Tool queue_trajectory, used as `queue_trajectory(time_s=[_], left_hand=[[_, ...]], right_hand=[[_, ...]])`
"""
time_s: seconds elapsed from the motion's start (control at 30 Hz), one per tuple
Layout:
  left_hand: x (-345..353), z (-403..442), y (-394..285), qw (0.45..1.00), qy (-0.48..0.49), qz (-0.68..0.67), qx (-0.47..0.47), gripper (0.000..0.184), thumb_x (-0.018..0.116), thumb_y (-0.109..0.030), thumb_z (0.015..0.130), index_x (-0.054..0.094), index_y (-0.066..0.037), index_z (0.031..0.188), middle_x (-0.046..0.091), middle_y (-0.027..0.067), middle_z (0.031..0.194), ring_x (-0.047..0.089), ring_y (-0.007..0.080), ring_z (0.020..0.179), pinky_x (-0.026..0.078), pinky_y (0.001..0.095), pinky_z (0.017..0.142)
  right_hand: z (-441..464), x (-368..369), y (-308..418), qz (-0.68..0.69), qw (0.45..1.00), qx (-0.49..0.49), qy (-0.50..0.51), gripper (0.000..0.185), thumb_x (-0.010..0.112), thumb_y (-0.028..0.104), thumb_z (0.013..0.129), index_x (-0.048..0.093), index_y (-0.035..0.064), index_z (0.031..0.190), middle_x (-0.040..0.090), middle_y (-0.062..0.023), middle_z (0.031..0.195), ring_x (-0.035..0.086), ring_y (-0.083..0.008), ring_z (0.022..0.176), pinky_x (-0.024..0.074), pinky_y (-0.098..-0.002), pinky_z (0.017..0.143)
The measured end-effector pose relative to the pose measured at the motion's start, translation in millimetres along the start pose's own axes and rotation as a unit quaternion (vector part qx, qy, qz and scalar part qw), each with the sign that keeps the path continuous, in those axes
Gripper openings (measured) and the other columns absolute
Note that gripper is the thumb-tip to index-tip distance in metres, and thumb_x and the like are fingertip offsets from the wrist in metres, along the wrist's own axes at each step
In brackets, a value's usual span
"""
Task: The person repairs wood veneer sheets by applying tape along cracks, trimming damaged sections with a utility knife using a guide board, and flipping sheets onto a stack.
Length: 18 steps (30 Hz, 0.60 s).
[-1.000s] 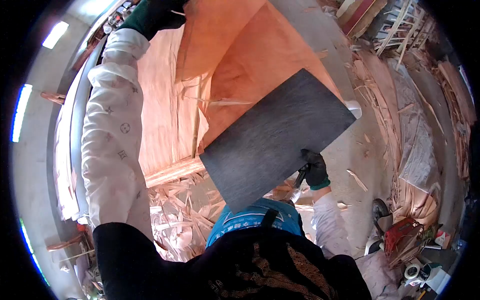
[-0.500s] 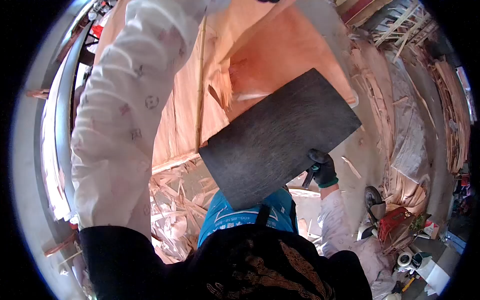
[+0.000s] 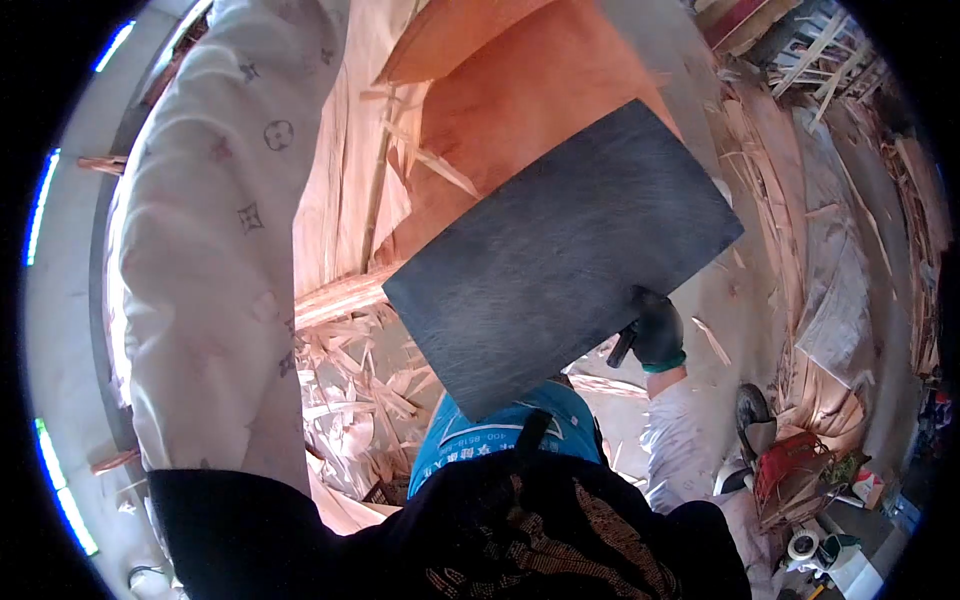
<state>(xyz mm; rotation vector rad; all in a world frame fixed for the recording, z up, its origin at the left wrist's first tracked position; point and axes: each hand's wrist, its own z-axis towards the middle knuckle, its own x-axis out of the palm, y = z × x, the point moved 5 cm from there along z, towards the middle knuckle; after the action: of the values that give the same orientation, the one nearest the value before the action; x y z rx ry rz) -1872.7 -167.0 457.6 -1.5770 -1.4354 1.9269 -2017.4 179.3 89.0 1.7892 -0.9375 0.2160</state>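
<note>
My right hand, in a dark glove with a green cuff, is closed at the lower right edge of a black rectangular board. A short dark stub sticks out beside the fingers; its kind I cannot make out. The board lies tilted in front of my body, over large thin sheets of reddish wood veneer. My left arm, in a pale patterned sleeve, stretches up past the top edge, so my left hand is out of the picture.
Broken veneer strips litter the floor by my legs. A thin wooden stick stands against the paler sheets. To the right lie long veneer piles, a grey sheet, a red bag-like thing and a dark wheel.
My left arm has swung leftward and farther out past the top edge. The veneer at the top has shifted. Board and right hand have moved only slightly, with the grip kept.
</note>
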Motion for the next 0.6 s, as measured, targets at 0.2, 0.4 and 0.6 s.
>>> queue_trajectory(time_s=[0.2,0.4,0.6], left_hand=[[11.2,1.6,-2.1,0.993,0.0,-0.1,-0.065,0.041,0.069,-0.029,0.082,0.059,0.001,0.108,0.061,0.0153,0.104,0.063,0.0282,0.097,0.055,0.0396,0.077],[20.8,10.6,0.2,0.982,0.013,-0.162,-0.094,0.047,0.07,-0.032,0.082,0.058,0.001,0.113,0.06,0.0163,0.108,0.062,0.0287,0.1,0.055,0.0401,0.078],[20.0,12.3,37.2,0.99,0.055,-0.129,0.005,0.04,0.053,-0.024,0.092,0.053,-0.008,0.128,0.06,0.0085,0.117,0.062,0.0206,0.097,0.053,0.0321,0.084]], right_hand=[[51.8,5.3,-57.0,0.129,0.991,0.023,0.024,0.03,0.061,0.017,0.083,0.062,-0.0003,0.107,0.065,-0.0115,0.101,0.062,-0.0212,0.077,0.0522,-0.0308,0.063],[74.4,39.4,-91.0,0.188,0.981,0.03,0.024,0.027,0.061,0.017,0.082,0.063,0.0007,0.104,0.064,-0.0063,0.087,0.059,-0.0175,0.067,0.0492,-0.0291,0.055],[84.5,74.0,-98.3,0.155,0.988,-0.01,0.011,0.025,0.064,0.021,0.081,0.065,0.0048,0.1,0.057,-0.0007,0.071,0.05,-0.0136,0.055,0.0419,-0.027,0.048]])
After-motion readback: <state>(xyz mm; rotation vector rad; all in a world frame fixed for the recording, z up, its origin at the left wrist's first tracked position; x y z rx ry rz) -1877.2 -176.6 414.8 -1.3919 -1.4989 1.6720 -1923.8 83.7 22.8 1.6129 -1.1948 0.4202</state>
